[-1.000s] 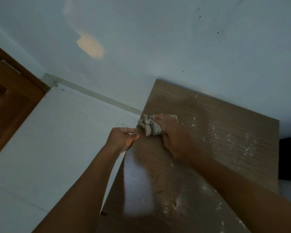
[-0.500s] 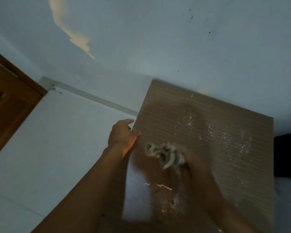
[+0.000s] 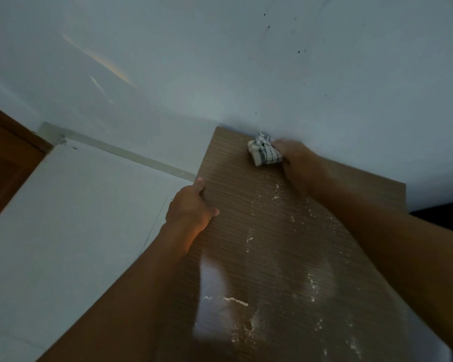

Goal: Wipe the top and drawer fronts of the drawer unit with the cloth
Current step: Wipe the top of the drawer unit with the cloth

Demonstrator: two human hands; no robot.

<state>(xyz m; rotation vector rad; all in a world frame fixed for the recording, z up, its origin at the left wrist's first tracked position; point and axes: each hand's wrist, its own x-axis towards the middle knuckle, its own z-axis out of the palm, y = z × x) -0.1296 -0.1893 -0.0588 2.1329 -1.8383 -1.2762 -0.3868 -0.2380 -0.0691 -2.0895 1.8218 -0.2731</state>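
Drawer unit's wood-grain top (image 3: 285, 231) stands against the pale wall (image 3: 246, 61). The right hand (image 3: 297, 163) clutches the bunched checked cloth (image 3: 264, 152) at the far edge by the wall; the left hand (image 3: 191, 207) grips the top's left edge. White specks (image 3: 249, 317) litter the near surface, so the top looks partly wiped; drawer fronts are out of view.

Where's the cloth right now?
In the head view, the cloth is bunched in the right hand at the far edge of the drawer unit top, against the wall.
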